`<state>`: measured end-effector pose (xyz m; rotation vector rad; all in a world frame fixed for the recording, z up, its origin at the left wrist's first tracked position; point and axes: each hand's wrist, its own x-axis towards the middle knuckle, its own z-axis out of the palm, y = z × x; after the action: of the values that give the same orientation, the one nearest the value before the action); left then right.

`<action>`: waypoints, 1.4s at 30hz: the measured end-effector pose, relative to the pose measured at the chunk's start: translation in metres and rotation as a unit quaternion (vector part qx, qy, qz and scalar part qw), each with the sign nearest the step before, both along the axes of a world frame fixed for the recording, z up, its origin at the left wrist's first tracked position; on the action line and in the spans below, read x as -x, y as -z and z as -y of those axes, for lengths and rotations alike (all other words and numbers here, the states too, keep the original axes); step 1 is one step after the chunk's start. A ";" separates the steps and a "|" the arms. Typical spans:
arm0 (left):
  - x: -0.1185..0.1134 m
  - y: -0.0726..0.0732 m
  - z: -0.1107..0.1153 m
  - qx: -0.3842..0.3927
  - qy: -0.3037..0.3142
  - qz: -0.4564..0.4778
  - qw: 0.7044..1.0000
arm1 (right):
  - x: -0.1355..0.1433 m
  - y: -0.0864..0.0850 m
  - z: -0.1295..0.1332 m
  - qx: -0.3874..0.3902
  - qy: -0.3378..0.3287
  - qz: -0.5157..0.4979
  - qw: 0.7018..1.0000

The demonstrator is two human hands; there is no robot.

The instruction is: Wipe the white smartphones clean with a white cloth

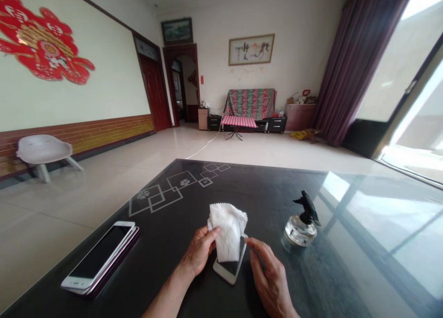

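White cloth (227, 230), likely soft, light: you pinch it, left hand (200, 252); right hand (272, 275) at corner, grip unclear. Phone (225, 273) likely slick; hold edges.

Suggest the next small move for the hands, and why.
Probably press the white cloth against the phone and wipe: the left hand pinches the cloth, which covers part of the screen from this view, and the right hand is at the cloth's right edge.
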<state>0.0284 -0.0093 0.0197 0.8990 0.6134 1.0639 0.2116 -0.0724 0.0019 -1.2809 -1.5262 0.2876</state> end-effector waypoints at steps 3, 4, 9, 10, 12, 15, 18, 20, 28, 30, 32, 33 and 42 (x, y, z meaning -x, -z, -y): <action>-0.013 -0.006 -0.001 -0.019 0.032 -0.019 0.999 | 0.003 -0.015 -0.009 0.055 -0.019 -0.075 0.995; -0.019 -0.007 -0.001 -0.023 0.042 -0.028 0.998 | 0.003 -0.019 -0.013 0.089 -0.043 -0.110 0.989; -0.037 -0.008 -0.006 -0.030 0.076 -0.053 0.995 | -0.004 -0.026 -0.033 0.144 -0.167 -0.258 0.941; -0.039 -0.009 -0.007 -0.029 0.074 -0.056 0.995 | -0.006 -0.025 -0.037 0.141 -0.176 -0.274 0.935; -0.041 -0.011 -0.009 -0.026 0.058 -0.073 0.995 | -0.011 -0.023 -0.046 0.144 -0.184 -0.299 0.925; -0.044 -0.015 -0.010 -0.026 0.022 -0.113 0.993 | -0.019 -0.020 -0.058 0.159 -0.182 -0.329 0.913; -0.048 -0.016 -0.011 -0.026 -0.023 -0.144 0.989 | -0.026 -0.018 -0.067 0.161 -0.169 -0.361 0.903; -0.052 -0.016 -0.013 -0.018 -0.065 -0.170 0.983 | -0.028 -0.016 -0.072 0.158 -0.158 -0.382 0.897; -0.081 -0.030 -0.031 -0.038 -0.224 -0.218 0.949 | -0.033 -0.015 -0.077 0.128 -0.116 -0.422 0.890; -0.088 -0.034 -0.033 -0.049 -0.196 -0.205 0.958 | -0.034 -0.015 -0.078 0.122 -0.111 -0.423 0.891; -0.094 -0.034 -0.036 -0.054 -0.156 -0.197 0.966 | -0.035 -0.013 -0.078 0.124 -0.114 -0.416 0.894; -0.095 -0.033 -0.037 -0.056 -0.133 -0.193 0.971 | -0.036 -0.011 -0.078 0.126 -0.116 -0.410 0.896; -0.084 -0.010 -0.048 -0.019 -0.047 -0.159 0.986 | -0.040 0.006 -0.080 0.147 -0.100 -0.378 0.909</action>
<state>0.1128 0.0382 0.0299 1.0922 0.9104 1.0274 0.2516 0.0080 -0.0040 -1.0458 -0.9502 1.0514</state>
